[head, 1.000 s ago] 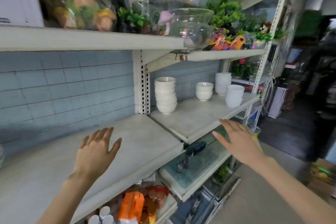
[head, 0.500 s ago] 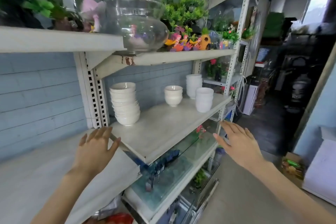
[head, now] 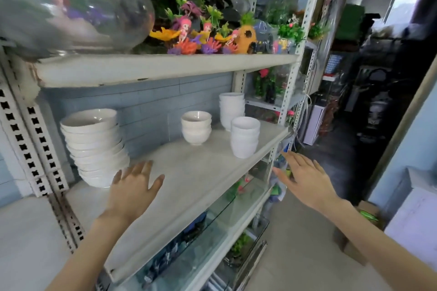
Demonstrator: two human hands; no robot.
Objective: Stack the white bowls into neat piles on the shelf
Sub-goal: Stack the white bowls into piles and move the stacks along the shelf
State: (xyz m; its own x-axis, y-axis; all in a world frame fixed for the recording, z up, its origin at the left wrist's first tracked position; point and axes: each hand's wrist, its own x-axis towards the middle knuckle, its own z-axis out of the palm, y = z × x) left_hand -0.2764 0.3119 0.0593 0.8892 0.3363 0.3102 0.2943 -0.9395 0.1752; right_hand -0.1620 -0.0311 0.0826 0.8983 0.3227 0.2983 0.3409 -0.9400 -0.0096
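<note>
1. Two hands, both empty. My left hand (head: pixel 132 186) is flat with the fingers spread, over the shelf (head: pixel 189 172) and just beside the foot of the big pile (head: pixel 94 149). I cannot tell whether the palm touches the board.
2. My right hand (head: pixel 305 177) is also wide open with straight fingers. It hangs in the air off the shelf's front edge, below and to the right of the front pile (head: pixel 244 137).
3. The white bowls stand in four piles on this one shelf. The big pile of wide bowls is at the left, and the mid pile (head: pixel 196 130) is by the wall. The back pile (head: pixel 231 108) is at the far end, with the front pile just before it.
4. I judge the step to be a reach, with nothing lifted yet. The big pile leans, so I would square it with both palms first.
5. The three small piles look like one size. I would cup one low at its base, lift it straight up and set it down centred on another.
6. The front pile sits near the edge, so I would draw it inward, never outward.
7. The shelf is a pale, matt board with bare space between the piles.
8. An upper shelf (head: pixel 165 66) carries a glass globe (head: pixel 78 7), plants and bright ornaments (head: pixel 201 38), which limits headroom. Glass tanks (head: pixel 212 215) lie below, and a dim aisle runs off to the right.
</note>
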